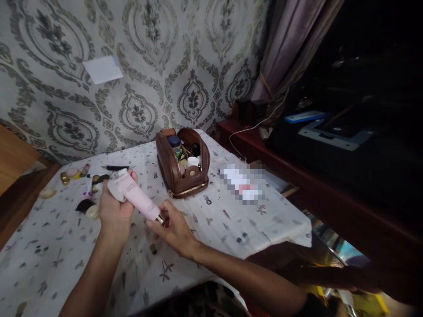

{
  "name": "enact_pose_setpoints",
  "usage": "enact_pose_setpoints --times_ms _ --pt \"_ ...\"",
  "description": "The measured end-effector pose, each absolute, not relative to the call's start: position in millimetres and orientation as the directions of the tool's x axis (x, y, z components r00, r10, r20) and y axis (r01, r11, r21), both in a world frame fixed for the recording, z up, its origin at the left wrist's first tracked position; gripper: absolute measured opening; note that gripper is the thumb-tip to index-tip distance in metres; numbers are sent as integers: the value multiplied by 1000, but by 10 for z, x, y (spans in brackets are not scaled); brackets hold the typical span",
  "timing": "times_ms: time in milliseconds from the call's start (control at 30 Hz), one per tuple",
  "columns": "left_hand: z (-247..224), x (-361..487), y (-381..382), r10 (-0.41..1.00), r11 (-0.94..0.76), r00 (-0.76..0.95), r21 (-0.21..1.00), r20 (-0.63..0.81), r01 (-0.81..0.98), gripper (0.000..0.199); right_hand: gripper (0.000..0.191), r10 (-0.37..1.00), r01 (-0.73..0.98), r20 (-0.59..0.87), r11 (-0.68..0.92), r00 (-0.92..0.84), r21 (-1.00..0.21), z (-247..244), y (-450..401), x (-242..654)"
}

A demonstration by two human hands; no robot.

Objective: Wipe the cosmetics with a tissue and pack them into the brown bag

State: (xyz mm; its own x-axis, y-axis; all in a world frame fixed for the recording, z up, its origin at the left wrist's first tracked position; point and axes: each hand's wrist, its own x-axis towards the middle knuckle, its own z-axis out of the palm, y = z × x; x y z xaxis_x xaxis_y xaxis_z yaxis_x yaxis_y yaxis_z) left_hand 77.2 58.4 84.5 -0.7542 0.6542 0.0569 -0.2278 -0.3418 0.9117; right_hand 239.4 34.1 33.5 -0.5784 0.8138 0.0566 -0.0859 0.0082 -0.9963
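A pink squeeze tube [140, 196] lies slanted between my two hands above the table. My left hand [114, 211] is closed around its flat upper end, along with a crumpled white wipe or cloth [116, 187]. At the lower end, the fingers of my right hand [178, 231] grip the tube's shiny metallic cap [161, 218]. Behind the hands stands an unzipped brown toiletry bag [164, 169]. Inside the bag are a blue-lidded jar [174, 141], a white-lidded jar [193, 162] and other small containers, partly hidden by its sides.
Small cosmetics lie on the patterned tablecloth [211, 233] at left, among them a purple-and-white tube [88, 189], a black round item [85, 205] and a dark pen-like stick [117, 167]. A pixelated object [241, 181] lies right of the bag. A dark red desk [244, 143] borders the table's right.
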Motion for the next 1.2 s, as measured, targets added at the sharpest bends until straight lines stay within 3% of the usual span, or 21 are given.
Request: enact_pose_setpoints --times_ms 100,200,400,533,633,800,900,1067,1200 --pt "915 935 576 642 -387 -766 854 -22 -349 14 36 756 -200 33 -131 -654 -971 347 355 2356" --pt "909 1178 508 662 -349 -745 845 -84 -406 26 36 767 -223 45 -130 -640 -966 400 416 2330" --pt "760 1434 337 804 -260 -593 915 29 -308 40 25 884 -190 215 147 -414 -971 516 569 2352" --pt "774 1347 324 829 -199 -559 950 33 -239 40 26 783 1 264 321 -563 -947 612 671 2554" --pt "811 1270 337 849 -165 -527 970 47 -180 40 24 745 14 321 405 -585 -914 741 823 2760" --pt "913 1237 367 964 -95 -243 994 105 55 43 39 834 -236 282 188 -474 -953 1043 1134 3017" --pt "996 1269 421 997 -68 -17 982 73 174 41 34 821 -340 286 120 -493 -933 1153 1259 3136" --pt "1084 1393 556 992 -78 117 975 54 207 38 27 818 -341 326 171 -474 -924 1175 1362 3351" --pt "1133 1539 641 988 -13 153 993 -4 113 45 26 837 -321 388 272 -386 -907 1242 1416 3510"
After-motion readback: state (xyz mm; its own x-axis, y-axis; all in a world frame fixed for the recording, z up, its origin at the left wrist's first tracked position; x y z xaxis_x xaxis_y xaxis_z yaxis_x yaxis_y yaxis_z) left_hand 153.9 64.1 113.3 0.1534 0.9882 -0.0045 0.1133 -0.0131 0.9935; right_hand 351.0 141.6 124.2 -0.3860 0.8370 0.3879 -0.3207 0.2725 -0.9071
